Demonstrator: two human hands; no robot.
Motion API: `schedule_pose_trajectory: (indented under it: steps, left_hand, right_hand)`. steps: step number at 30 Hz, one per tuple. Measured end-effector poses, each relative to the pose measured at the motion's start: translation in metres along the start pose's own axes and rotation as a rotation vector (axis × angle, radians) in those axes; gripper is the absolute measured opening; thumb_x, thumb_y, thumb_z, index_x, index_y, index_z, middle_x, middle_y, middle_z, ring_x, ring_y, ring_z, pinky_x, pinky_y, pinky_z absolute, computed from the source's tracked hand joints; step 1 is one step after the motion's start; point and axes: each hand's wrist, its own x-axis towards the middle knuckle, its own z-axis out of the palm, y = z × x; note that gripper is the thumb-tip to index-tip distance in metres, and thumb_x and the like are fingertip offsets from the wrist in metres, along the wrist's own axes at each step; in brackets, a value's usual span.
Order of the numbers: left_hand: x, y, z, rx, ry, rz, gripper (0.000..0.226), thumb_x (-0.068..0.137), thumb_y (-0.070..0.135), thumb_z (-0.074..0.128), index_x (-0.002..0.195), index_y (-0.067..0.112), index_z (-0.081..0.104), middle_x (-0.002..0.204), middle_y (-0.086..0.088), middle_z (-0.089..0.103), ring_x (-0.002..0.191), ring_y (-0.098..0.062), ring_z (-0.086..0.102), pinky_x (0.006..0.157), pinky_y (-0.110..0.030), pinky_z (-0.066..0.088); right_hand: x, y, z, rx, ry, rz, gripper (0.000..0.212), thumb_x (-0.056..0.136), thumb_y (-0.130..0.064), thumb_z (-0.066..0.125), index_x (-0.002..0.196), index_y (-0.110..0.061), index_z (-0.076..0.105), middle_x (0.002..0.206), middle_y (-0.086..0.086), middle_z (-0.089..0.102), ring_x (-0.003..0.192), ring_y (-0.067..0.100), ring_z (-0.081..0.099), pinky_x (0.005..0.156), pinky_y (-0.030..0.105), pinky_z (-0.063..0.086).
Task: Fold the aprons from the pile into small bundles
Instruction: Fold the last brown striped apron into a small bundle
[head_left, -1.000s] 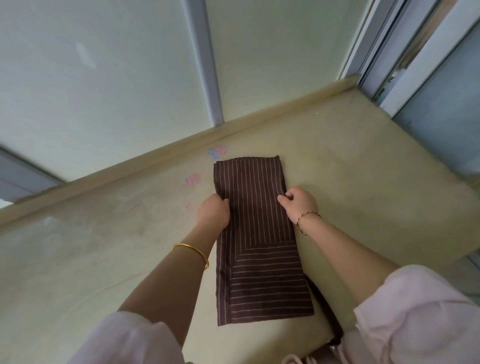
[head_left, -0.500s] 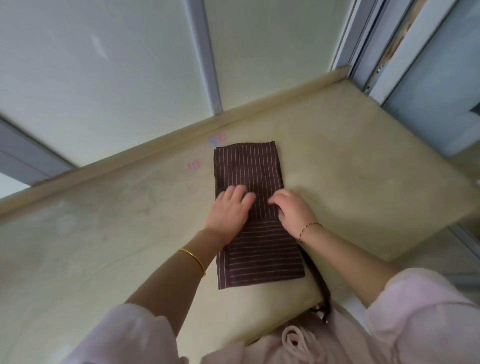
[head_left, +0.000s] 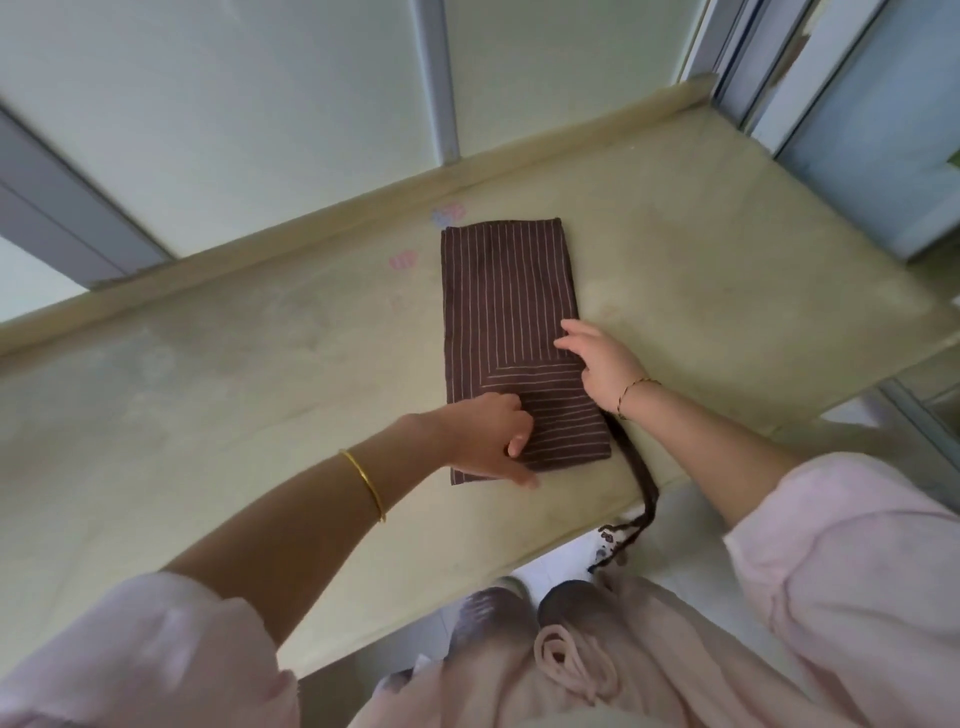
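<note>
Fabric this thin is judged soft, light and limp, apt to slide on the smooth worktop (head_left: 208, 395); the brown pinstriped apron (head_left: 504, 291) lies there folded into a long strip, its tie strap (head_left: 640, 480) trailing over the front edge; its near left corner is pinched by the curled left hand (head_left: 480, 439); the right hand (head_left: 605, 364) rests loosely spread on the right edge; the near corners are judged the best hold.

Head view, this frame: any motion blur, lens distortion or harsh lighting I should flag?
Head view: soft, even daylight through the frosted windows, no glare, no hard shadows on the table; head view: wide-angle bowing leans the window frames and splays the table edges; head view: apron stripes read sharp, the near left sleeve is smeared.
</note>
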Motion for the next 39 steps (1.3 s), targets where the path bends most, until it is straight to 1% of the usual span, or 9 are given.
schedule_pose_trajectory:
  steps: [5,11,17,20,23,27,31,35,39]
  left_hand:
    - [0.003,0.001,0.026,0.443,0.085,0.013,0.076,0.075,0.062,0.064,0.129,0.014,0.042,0.126,-0.008,0.039,0.113,-0.026,0.042,0.096,-0.037,0.041]
    - [-0.005,0.002,0.020,0.389,0.147,0.098,0.031,0.092,0.025,0.048,0.121,0.017,0.052,0.131,-0.010,0.036,0.114,-0.026,0.039,0.086,-0.036,0.047]
    - [-0.018,0.012,-0.015,-0.515,-0.302,0.018,0.016,0.091,0.013,0.050,0.076,0.017,0.048,0.077,0.004,0.052,0.072,-0.013,0.055,0.065,-0.029,0.047]
    - [-0.023,0.005,-0.022,-0.984,-0.508,-0.022,0.008,0.089,0.015,0.047,0.092,0.013,0.054,0.084,0.003,0.060,0.075,-0.010,0.060,0.070,-0.022,0.051]
    - [-0.024,-0.017,-0.025,-1.304,-0.317,-0.071,0.032,0.081,0.024,0.050,0.107,0.006,0.052,0.090,-0.006,0.060,0.076,-0.017,0.061,0.072,-0.026,0.053]
    - [-0.022,-0.036,-0.031,-1.675,-0.053,-0.155,0.045,0.081,0.029,0.051,0.118,0.003,0.054,0.099,-0.012,0.069,0.085,-0.024,0.066,0.077,-0.033,0.055]
    - [-0.019,-0.036,-0.024,-1.874,0.178,-0.208,0.060,0.094,0.056,0.030,0.116,0.009,0.060,0.105,-0.012,0.069,0.095,-0.026,0.066,0.086,-0.041,0.048]
    - [-0.010,-0.042,-0.003,-2.006,0.291,-0.372,0.076,0.088,0.074,0.023,0.122,0.015,0.057,0.119,-0.010,0.066,0.112,-0.029,0.060,0.094,-0.049,0.044]
    - [-0.007,-0.040,0.011,-1.744,0.286,-0.493,0.051,0.091,0.035,0.057,0.134,0.011,0.044,0.124,-0.011,0.060,0.114,-0.029,0.058,0.099,-0.051,0.045]
  right_hand:
    - [-0.002,-0.004,-0.001,-0.056,-0.045,0.011,0.072,0.082,0.023,0.033,0.145,-0.013,0.034,0.158,-0.003,0.014,0.144,0.018,0.019,0.116,0.027,0.019]
    - [0.003,0.002,-0.012,-0.092,-0.153,-0.031,0.073,0.082,0.024,0.032,0.145,-0.013,0.035,0.157,-0.002,0.016,0.143,0.018,0.019,0.116,0.025,0.017]
    - [-0.023,0.004,-0.033,0.132,-0.274,-0.044,0.050,0.086,0.017,0.036,0.109,-0.014,0.069,0.114,0.006,0.067,0.102,0.015,0.063,0.099,0.028,0.045]
    - [-0.042,0.002,-0.035,0.280,-0.426,0.055,0.039,0.089,0.008,0.040,0.090,-0.017,0.070,0.092,0.002,0.069,0.084,0.009,0.064,0.078,0.018,0.050]
    - [-0.049,0.002,-0.031,0.645,-0.399,0.240,0.024,0.097,-0.014,0.038,0.082,-0.009,0.056,0.078,0.003,0.055,0.068,0.013,0.053,0.066,0.020,0.046]
    - [-0.040,0.003,-0.034,1.075,-0.382,0.307,0.068,0.078,-0.060,0.047,0.117,-0.005,0.057,0.100,0.005,0.064,0.095,0.021,0.060,0.091,0.036,0.046]
    - [-0.020,-0.006,-0.029,0.891,-0.227,0.288,0.091,0.062,-0.045,0.080,0.137,-0.012,0.041,0.138,0.006,0.050,0.123,0.025,0.051,0.103,0.051,0.042]
    - [-0.005,-0.018,-0.016,0.728,0.019,0.226,0.026,0.093,-0.024,0.057,0.117,-0.016,0.051,0.113,0.002,0.061,0.089,0.015,0.062,0.073,0.033,0.054]
    - [0.003,-0.021,-0.006,0.552,0.048,0.216,0.040,0.096,-0.028,0.050,0.132,-0.010,0.044,0.127,0.004,0.054,0.108,0.022,0.056,0.082,0.030,0.048]
